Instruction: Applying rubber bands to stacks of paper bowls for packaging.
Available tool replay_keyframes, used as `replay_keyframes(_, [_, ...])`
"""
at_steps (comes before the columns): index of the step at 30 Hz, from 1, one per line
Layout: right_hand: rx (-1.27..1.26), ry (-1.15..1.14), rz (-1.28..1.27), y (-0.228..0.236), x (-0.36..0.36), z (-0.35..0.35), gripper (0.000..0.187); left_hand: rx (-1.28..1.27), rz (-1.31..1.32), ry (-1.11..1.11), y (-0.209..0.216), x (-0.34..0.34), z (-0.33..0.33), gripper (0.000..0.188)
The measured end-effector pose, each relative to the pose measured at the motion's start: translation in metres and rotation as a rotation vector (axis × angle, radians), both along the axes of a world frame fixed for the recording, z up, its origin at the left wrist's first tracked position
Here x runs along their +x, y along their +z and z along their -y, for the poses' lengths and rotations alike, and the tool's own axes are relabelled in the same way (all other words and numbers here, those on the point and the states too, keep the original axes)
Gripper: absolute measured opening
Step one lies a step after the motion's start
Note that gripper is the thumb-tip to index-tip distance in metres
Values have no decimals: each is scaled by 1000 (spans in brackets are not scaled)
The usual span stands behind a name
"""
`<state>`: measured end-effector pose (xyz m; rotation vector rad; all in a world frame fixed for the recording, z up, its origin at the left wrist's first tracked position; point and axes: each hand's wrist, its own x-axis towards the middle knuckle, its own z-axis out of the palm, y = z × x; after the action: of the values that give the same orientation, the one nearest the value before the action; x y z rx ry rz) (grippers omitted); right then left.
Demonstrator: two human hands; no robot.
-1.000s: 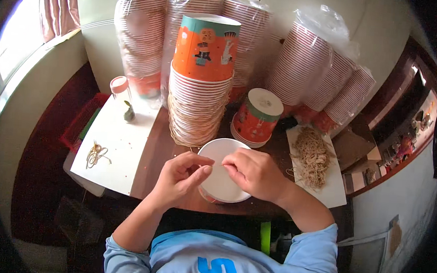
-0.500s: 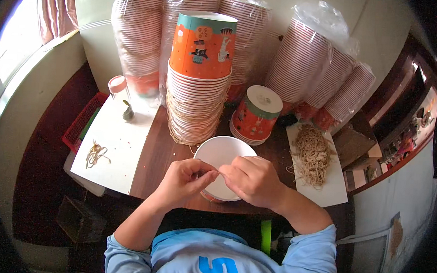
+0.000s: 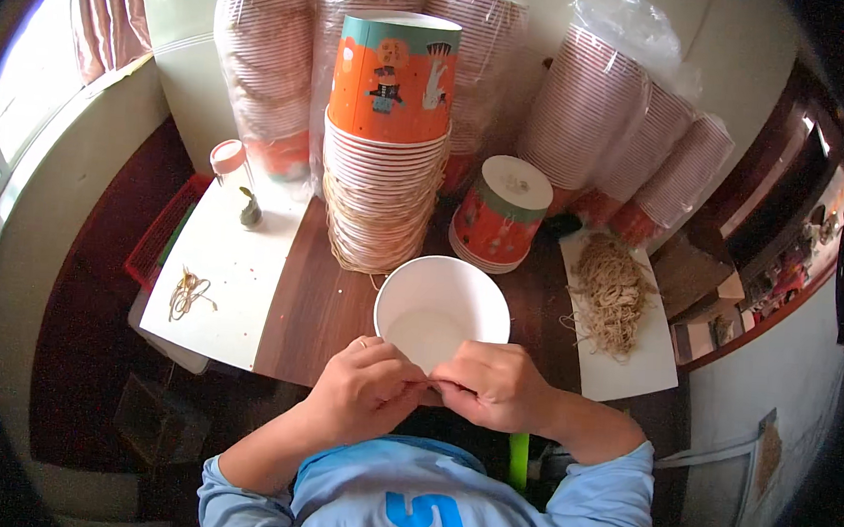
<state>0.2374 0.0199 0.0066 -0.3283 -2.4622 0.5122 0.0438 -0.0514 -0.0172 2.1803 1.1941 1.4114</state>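
A paper bucket [image 3: 482, 305] with a white inside stands mouth up near the table's front edge. My left hand [image 3: 366, 387] is closed in a pinch over its near rim. Pinched likewise, my right hand [image 3: 499, 387] meets it thumb to thumb at the same spot. Whatever lies between the fingertips is too small and too covered to name. Behind the bucket rises a tall stack of upside-down orange and green paper buckets [image 3: 393, 90], with thin twine loops [image 3: 376, 232] round its lower part. A shorter upturned stack [image 3: 503, 210] stands to its right.
Tangled twine [image 3: 611, 297] lies on a white board at right; a few loose strands [image 3: 189, 294] lie at left. A pink-lidded jar [image 3: 227, 158] and a small dark green item [image 3: 249, 211] stand at far left. Plastic-wrapped bucket stacks [image 3: 265, 74] line the back, beyond a red basket [image 3: 145, 259].
Both hands have drawn back toward my body, from over the bucket's mouth to its near rim. More of the bucket's inside shows, and the fingers remain pinched together.
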Motion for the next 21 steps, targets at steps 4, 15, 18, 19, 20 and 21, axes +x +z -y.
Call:
replay_keyframes(4, [-203, 28, 4, -2, -2, -9, 12, -44, 24, 9, -3, -4, -1, 14])
replay_keyframes(15, [-169, -187, 126, -39, -57, -80, 11, -328, 232, 363, -44, -43, -47, 15])
replay_keyframes(18, [-126, -199, 95, -43, -64, -83, 11, -353, 222, 355, -52, -46, -54, 15])
replay_keyframes(19, [-126, -201, 99, -44, -65, -84, 11, -354, 223, 354, -52, -46, -55, 15])
replay_keyframes(20, [-126, -203, 104, -46, -67, -85, 11, -372, 223, 353, -51, -46, -57, 15])
replay_keyframes(21, [-127, -205, 105, -48, -68, -86, 11, -390, 223, 351, -51, -46, -58, 15])
